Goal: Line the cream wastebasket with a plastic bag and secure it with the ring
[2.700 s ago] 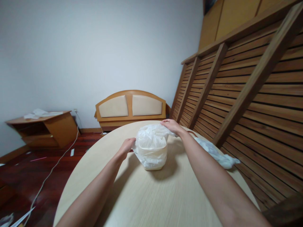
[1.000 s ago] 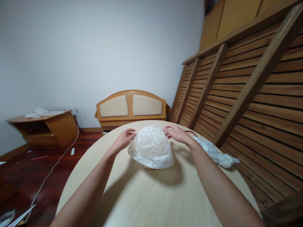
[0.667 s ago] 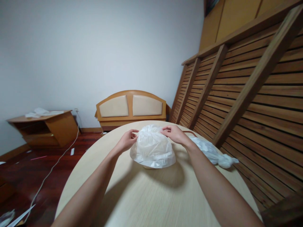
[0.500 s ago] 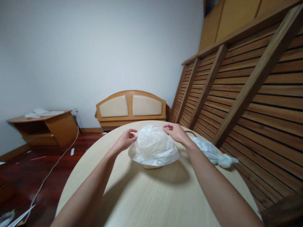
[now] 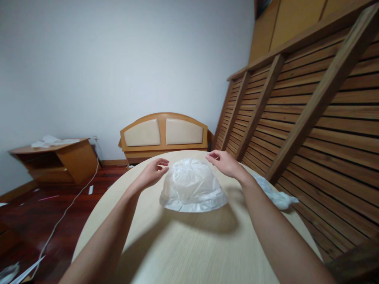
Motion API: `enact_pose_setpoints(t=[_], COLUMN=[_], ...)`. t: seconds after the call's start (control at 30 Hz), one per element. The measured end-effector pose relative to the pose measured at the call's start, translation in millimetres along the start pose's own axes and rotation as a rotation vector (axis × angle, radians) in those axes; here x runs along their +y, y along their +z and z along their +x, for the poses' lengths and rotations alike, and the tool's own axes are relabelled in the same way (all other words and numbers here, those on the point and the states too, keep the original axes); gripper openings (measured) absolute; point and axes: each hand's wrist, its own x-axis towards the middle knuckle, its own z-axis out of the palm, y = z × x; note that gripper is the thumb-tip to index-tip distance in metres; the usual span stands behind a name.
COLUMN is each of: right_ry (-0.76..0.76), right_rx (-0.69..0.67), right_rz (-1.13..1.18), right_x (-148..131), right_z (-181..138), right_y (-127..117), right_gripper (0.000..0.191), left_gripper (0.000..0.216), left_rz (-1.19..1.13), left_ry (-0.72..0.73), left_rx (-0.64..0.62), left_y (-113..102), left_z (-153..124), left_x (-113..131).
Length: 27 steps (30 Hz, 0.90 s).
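A crinkled, translucent white plastic cover (image 5: 192,185) is draped in a dome over something pale on the round table (image 5: 201,252). What lies underneath is mostly hidden; its outline shows faintly through the plastic. Just off the dome's upper left side is my left hand (image 5: 154,171), thumb and fingers apart and holding nothing. My right hand (image 5: 223,162) hovers past the upper right side, fingers loosely bent with a gap to the thumb. Neither hand appears to touch the plastic.
A knotted whitish plastic bag (image 5: 276,195) lies at the table's right edge, partly behind my right forearm. Slatted wooden panels (image 5: 296,118) lean close on the right. A padded headboard (image 5: 164,134) stands behind the table, and a low cabinet (image 5: 71,161) is at left.
Both hands have come off the plastic cover and moved slightly outward. The cover's front rim now hides the pale base that showed below it before.
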Motion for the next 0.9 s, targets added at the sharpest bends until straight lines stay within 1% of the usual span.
enact_pose_setpoints(t=[0.03, 0.1, 0.17, 0.23, 0.3, 0.37, 0.43, 0.5, 0.57, 0.63, 0.7, 0.73, 0.9], right_ry=[-0.048, -0.123, -0.183, -0.214, -0.215, -0.217, -0.237, -0.253, -0.239, -0.201, -0.165, -0.156, -0.204], right_rx=[-0.056, -0.2, -0.306, -0.363, -0.408, -0.445, -0.456, -0.409, -0.342, -0.301, -0.318, -0.336, -0.4], right_rz=[0.015, 0.027, -0.001, -0.045, -0.065, -0.052, -0.028, -0.051, -0.126, -0.212, -0.266, -0.284, -0.297], right_x=[-9, -26, -37, -43, -46, -48, -50, -52, -53, -54, -55, -56, -54], right_z=[-4, -14, -24, -31, -34, -35, -35, -36, -37, -39, -41, -42, -42], right_y=[-5, -14, -19, -20, -20, -19, -19, -20, -20, -19, -16, -15, -11], right_gripper=[0.03, 0.036, 0.046, 0.056, 0.055, 0.046, 0.036, 0.03, 0.031, 0.038, 0.042, 0.042, 0.023], left_gripper=[0.035, 0.037, 0.039, 0.039, 0.04, 0.043, 0.048, 0.049, 0.046, 0.039, 0.03, 0.026, 0.016], left_rz=[-0.001, -0.011, -0.029, -0.034, -0.011, 0.035, 0.086, 0.127, 0.143, 0.141, 0.131, 0.126, 0.115], left_ry=[0.039, 0.107, 0.158, 0.204, 0.261, 0.34, 0.414, 0.459, 0.48, 0.48, 0.464, 0.455, 0.455], left_rx=[0.017, 0.003, -0.053, -0.121, -0.183, -0.233, -0.256, -0.255, -0.249, -0.253, -0.259, -0.261, -0.264], left_y=[-1, -2, -3, -4, -4, -4, -3, -1, 1, 2, 4, 5, 4], left_z=[-1, -5, -10, -17, -23, -27, -29, -30, -30, -31, -31, -32, -35], left_x=[5, 14, 24, 33, 41, 45, 45, 44, 44, 45, 47, 48, 52])
